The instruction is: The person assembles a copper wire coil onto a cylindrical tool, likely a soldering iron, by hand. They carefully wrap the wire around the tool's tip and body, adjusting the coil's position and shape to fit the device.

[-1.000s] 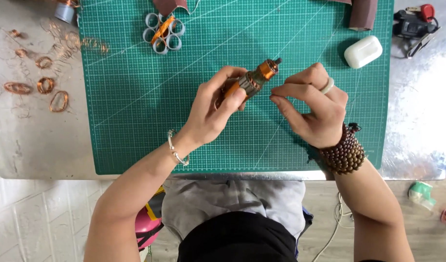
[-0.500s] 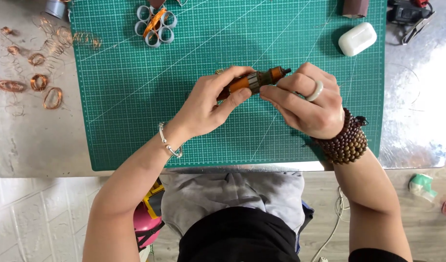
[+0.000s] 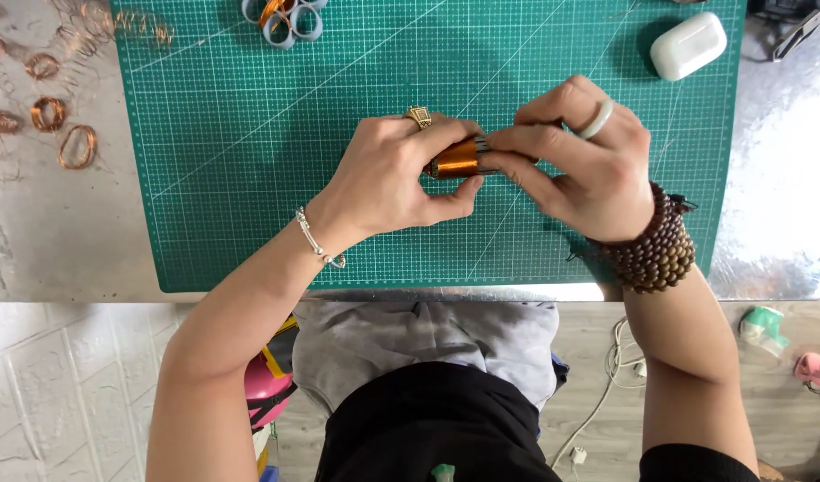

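Note:
My left hand (image 3: 388, 178) and my right hand (image 3: 584, 165) meet over the middle of a green cutting mat (image 3: 249, 161). Between them is a small cylinder wound with shiny copper wire (image 3: 455, 159). The left thumb and fingers wrap its left end. The right fingertips pinch its right end, where a grey metal part shows. Most of the cylinder is hidden by my fingers. A ring sits on each hand, a thin bracelet on the left wrist, wooden beads on the right.
Loose copper wire coils (image 3: 62, 134) lie on the metal table at the left. A cluster of grey rings with an orange piece (image 3: 281, 16) sits at the mat's top edge. A white oval case (image 3: 688, 45) rests top right. Dark tools (image 3: 798, 27) lie beyond it.
The cylinder has swung from tilted to level and both hands have closed in around it, covering more of it. The view has shifted so the hands sit lower and closer.

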